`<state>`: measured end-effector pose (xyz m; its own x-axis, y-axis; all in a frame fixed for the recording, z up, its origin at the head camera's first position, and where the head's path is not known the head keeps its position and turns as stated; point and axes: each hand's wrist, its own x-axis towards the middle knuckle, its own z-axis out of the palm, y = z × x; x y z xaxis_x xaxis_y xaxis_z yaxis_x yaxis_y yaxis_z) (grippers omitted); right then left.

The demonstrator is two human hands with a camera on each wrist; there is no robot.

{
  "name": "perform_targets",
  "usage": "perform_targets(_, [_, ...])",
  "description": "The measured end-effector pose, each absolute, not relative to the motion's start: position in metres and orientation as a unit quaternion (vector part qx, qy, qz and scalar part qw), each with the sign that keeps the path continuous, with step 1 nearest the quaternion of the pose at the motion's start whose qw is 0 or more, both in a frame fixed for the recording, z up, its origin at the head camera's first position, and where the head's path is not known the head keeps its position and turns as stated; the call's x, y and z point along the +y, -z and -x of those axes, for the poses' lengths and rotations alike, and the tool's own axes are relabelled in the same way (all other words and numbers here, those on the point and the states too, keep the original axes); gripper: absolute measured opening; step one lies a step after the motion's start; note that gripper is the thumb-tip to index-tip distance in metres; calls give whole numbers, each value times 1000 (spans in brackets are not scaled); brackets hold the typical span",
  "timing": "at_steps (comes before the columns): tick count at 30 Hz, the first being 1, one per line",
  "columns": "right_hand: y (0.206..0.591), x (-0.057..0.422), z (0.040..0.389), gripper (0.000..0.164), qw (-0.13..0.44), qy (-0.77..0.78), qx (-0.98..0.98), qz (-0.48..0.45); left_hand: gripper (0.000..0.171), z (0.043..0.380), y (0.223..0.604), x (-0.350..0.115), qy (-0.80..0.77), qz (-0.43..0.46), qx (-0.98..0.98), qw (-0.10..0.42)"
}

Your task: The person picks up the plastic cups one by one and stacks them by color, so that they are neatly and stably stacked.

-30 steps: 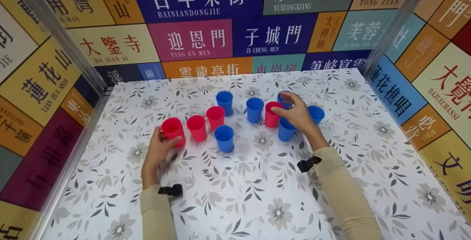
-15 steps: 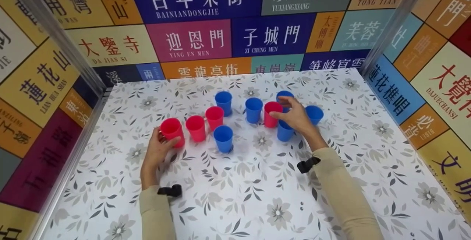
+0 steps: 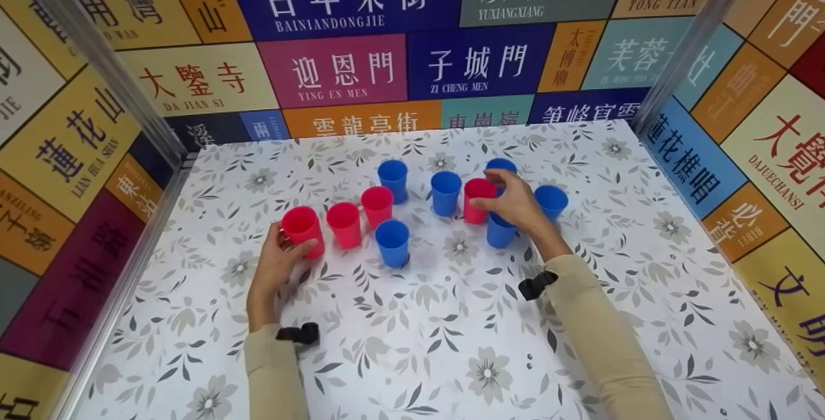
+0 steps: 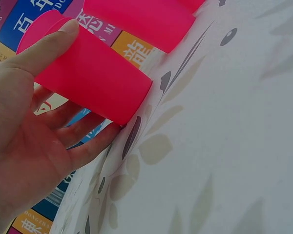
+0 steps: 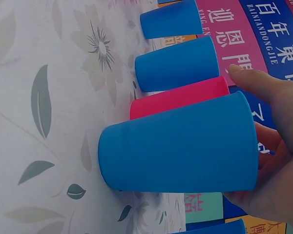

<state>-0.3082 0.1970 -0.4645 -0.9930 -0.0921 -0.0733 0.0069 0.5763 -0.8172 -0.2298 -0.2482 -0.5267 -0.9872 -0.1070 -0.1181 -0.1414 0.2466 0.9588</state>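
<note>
In the head view my left hand point(image 3: 277, 264) grips the leftmost red cup point(image 3: 301, 221), which stands upright. Seen from the left wrist, its thumb lies along the cup point(image 4: 95, 73) near the rim and the fingers reach round the far side. My right hand point(image 3: 521, 204) holds another red cup point(image 3: 474, 215) by its upper part, thumb in front and a finger behind the rim. A blue cup point(image 3: 500, 236) in front of that hand covers much of this red cup point(image 5: 178, 101) in the right wrist view; the fingertips are partly hidden there.
Two red cups, one in the middle point(image 3: 344, 227) and one farther back point(image 3: 378, 206), stand by two blue cups point(image 3: 392, 247). More blue cups point(image 3: 445, 196) surround the right hand, one behind it point(image 3: 501, 165) and one to its right point(image 3: 553, 200). Printed panels wall the floral-covered table point(image 3: 412, 343).
The right hand's thumb has slid slightly left and down across the front of its red cup. The left hand and the cups stay practically where they were.
</note>
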Motion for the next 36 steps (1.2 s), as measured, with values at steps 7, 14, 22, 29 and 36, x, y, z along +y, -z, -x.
perform_targets(7, [463, 193, 310, 80, 74, 435, 897, 9, 71, 228, 527, -248, -610, 78, 789, 11])
perform_targets(14, [461, 192, 313, 82, 94, 414, 905, -2, 74, 228, 528, -248, -620, 79, 781, 16])
perform_targets(22, [446, 191, 310, 80, 68, 435, 898, 11, 80, 229, 526, -247, -619, 82, 781, 22])
perform_targets(29, [429, 186, 304, 79, 25, 453, 891, 28, 81, 229, 524, -248, -616, 81, 783, 24])
perform_targets(36, [416, 178, 300, 75, -7, 479, 876, 51, 84, 230, 525, -248, -623, 78, 778, 24])
